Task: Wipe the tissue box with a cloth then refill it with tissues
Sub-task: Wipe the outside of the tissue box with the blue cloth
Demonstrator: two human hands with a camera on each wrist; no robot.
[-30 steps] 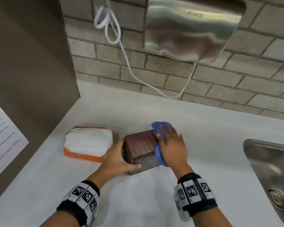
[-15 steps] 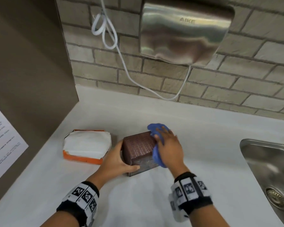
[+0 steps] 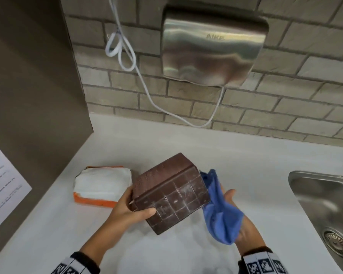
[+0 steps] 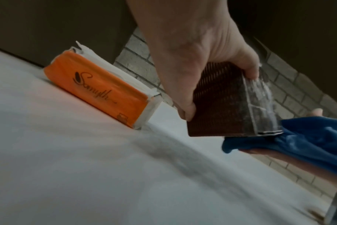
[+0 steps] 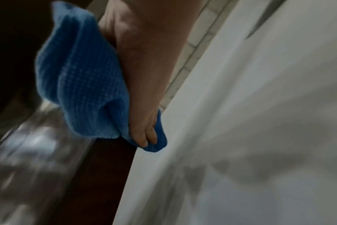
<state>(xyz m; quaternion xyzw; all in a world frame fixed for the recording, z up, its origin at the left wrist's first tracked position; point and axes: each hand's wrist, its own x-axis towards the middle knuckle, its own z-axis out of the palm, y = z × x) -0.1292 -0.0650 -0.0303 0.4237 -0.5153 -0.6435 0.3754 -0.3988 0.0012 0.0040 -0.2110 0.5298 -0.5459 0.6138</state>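
Now I am gripping the tissue box [image 3: 167,191] with my left hand [image 3: 130,209], tilted, off the counter [image 3: 246,161]; it is looking rigid and light, best taken by its ribbed brown sides. My right hand [image 3: 244,224] is cupping the soft, waffle-textured blue cloth [image 3: 219,211] against its right end. Its glossy gridded face is showing pale smears. I am leaving the orange tissue pack [image 3: 102,186] lying nearby

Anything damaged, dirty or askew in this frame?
The tissue box, gripped tilted above the counter by the left hand, shows whitish smears on its gridded face. The tissue pack has its wrapper torn open, tissues exposed. The right hand holds the cloth against the box's side. Nothing looks spilled or broken.
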